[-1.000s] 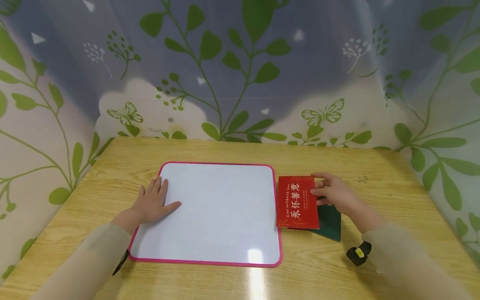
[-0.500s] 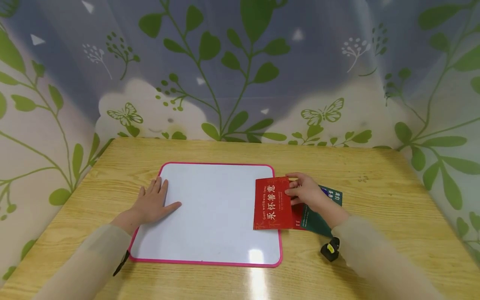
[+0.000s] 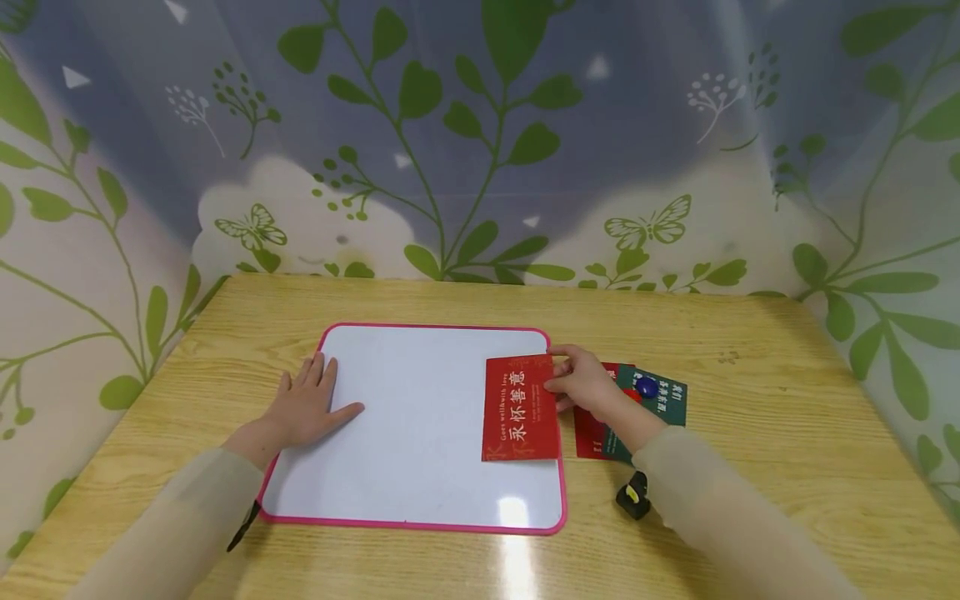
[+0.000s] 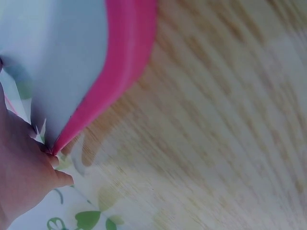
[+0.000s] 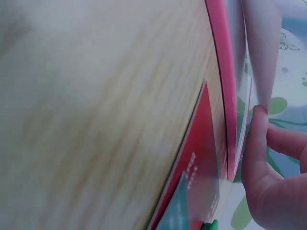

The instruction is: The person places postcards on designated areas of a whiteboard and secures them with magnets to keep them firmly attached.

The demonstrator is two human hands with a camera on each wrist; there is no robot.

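Observation:
A whiteboard [image 3: 405,492] with a pink frame lies on the wooden table. My left hand [image 3: 303,406] rests flat on its left edge, fingers spread. In the left wrist view that hand [image 4: 26,177] lies over the pink frame [image 4: 129,43]. Between thumb and fingers my right hand [image 3: 585,385] pinches the right edge of a red card [image 3: 517,408] printed with white characters. The card overlaps the board's right side. In the right wrist view, its pale underside [image 5: 263,52] is tilted up from the board, with my right hand [image 5: 268,177] at its edge.
Just right of the board lie another red card [image 3: 588,443] and a dark green card [image 3: 677,412], overlapping, partly hidden by my right forearm. A blue round piece [image 3: 647,387] and a red one [image 3: 633,395] sit on them. A patterned curtain [image 3: 480,167] hangs behind the table [image 3: 420,300].
My right hand has carried the red card left, from over the other cards onto the whiteboard's right part. The cards and round pieces beneath came into view. My left hand stays put.

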